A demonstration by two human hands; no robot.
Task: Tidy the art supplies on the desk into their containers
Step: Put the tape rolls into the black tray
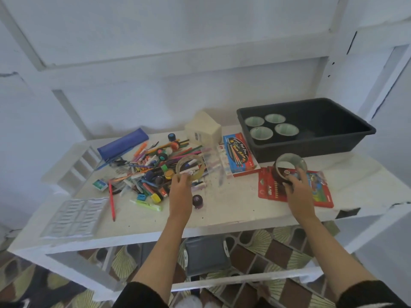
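L hand (181, 190) pinches clear tape (201, 173) by near rim, over pen pile (153, 167), well left of tray (311, 148). R hand (298, 187) grips brown tape (280, 174), just in front of tray. R nearer; tray lies beyond, to right of both.

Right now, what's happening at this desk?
A person is mid-tidy, a tape roll in each hand. The left hand holds a clear tape roll by the pile of pens; the right hand grips a brown tape roll over a red pencil pack. The black bin holds four cups.
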